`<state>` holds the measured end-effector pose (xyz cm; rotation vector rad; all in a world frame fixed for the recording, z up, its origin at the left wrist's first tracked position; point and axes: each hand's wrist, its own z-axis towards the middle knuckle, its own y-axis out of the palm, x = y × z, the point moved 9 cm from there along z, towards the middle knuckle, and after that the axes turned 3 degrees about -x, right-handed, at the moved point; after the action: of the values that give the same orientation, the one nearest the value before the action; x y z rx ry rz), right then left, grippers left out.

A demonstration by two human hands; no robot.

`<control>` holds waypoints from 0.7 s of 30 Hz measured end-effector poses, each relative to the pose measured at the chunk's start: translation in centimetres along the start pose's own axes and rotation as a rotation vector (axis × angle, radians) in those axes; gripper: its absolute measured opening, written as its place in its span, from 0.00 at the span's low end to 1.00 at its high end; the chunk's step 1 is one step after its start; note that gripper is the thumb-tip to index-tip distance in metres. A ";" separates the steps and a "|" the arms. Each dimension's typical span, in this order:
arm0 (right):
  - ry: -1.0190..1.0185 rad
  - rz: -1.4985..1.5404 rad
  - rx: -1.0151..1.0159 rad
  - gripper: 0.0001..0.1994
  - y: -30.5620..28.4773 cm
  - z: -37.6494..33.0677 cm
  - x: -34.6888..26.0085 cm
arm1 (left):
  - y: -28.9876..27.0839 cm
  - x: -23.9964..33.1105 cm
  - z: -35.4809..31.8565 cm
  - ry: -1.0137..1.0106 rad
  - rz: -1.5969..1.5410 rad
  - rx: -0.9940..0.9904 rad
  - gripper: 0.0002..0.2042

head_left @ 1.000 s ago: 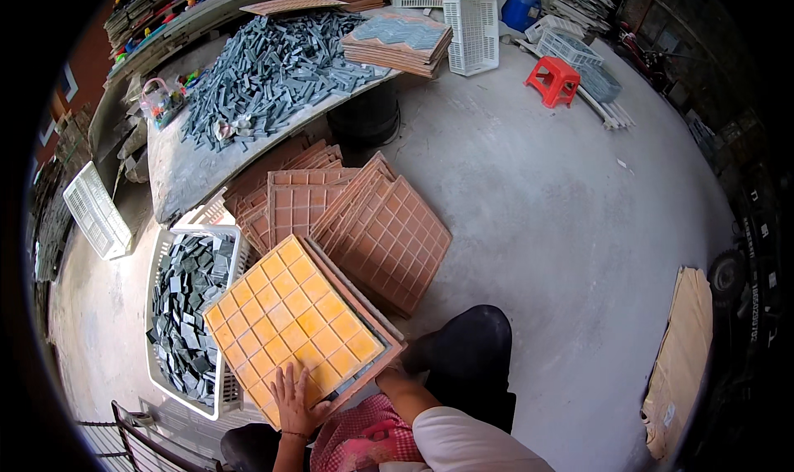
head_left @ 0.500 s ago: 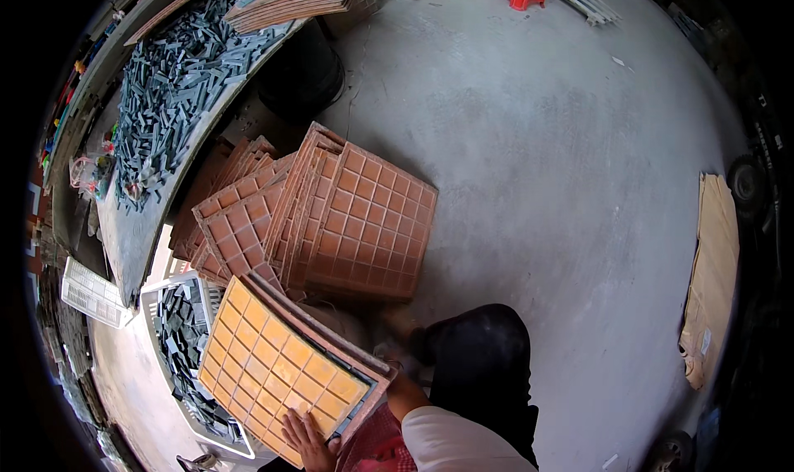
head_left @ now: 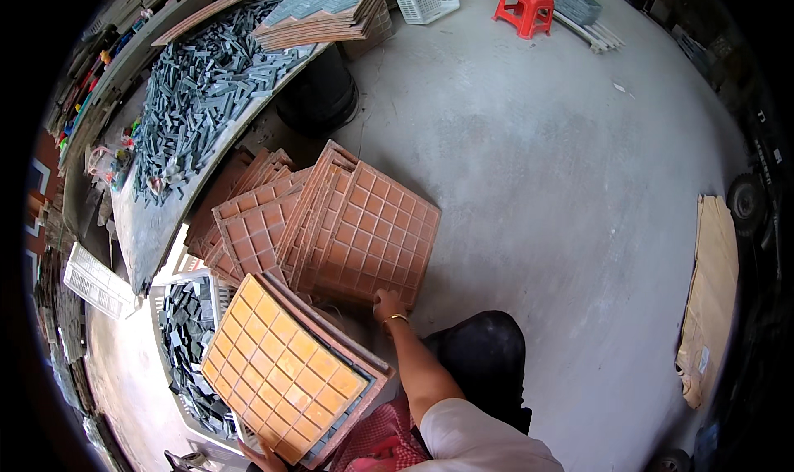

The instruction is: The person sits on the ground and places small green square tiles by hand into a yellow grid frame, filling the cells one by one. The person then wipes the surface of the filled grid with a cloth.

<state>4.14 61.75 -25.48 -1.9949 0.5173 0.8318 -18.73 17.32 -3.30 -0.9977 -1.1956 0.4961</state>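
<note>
Sitting low on a grey concrete floor (head_left: 529, 166) among stacks of grid moulds, seen from above.

At nine o'clock, lying flat by the wall: a white slatted crate (head_left: 95, 280). Just right of it, at eight o'clock, holding a heap of dark grey tile pieces: a white basket (head_left: 192, 340).

Over the basket, at seven o'clock, tilting toward the camera: an orange grid tray (head_left: 281, 368), its squares filled with orange tiles. Gripping its lower edge at six-thirty: the left hand (head_left: 263, 454), mostly hidden beneath the tray, so cannot tell how far the grip is closing.

Stretching from ten to eleven o'clock: a curved tabletop (head_left: 145, 224), carrying a long pile of grey tile strips (head_left: 194, 100) and, at twelve o'clock, a stack of flat boards (head_left: 327, 13).

Near centre, leaning against one another on the floor: terracotta grid moulds (head_left: 372, 236), empty. Touching the lower edge of the frontmost mould, just below centre: the right hand (head_left: 387, 304), wearing a gold bangle, fingers curling onto the rim, grip closing on the mould.

Standing at one o'clock, well apart: a red plastic stool (head_left: 524, 9). Lying at three to four o'clock: folded brown cardboard (head_left: 710, 298).
</note>
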 end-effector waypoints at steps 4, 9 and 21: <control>-0.113 0.008 -0.460 0.14 -0.1 -3.2 -9.5 | 4.3 -12.2 -2.0 -0.503 -0.812 -0.446 0.29; -0.088 -0.127 -0.435 0.25 -1.2 -6.7 -9.7 | 6.5 -1.6 -2.4 -0.588 -1.067 -0.302 0.30; -0.034 -0.015 -0.485 0.32 -2.6 -9.3 -10.1 | 7.9 -1.6 -1.1 -0.267 -1.155 -0.227 0.27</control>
<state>2.16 55.50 -13.11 -2.4124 0.2967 1.0547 -16.86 19.61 -10.88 -0.2860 -1.8564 -0.4469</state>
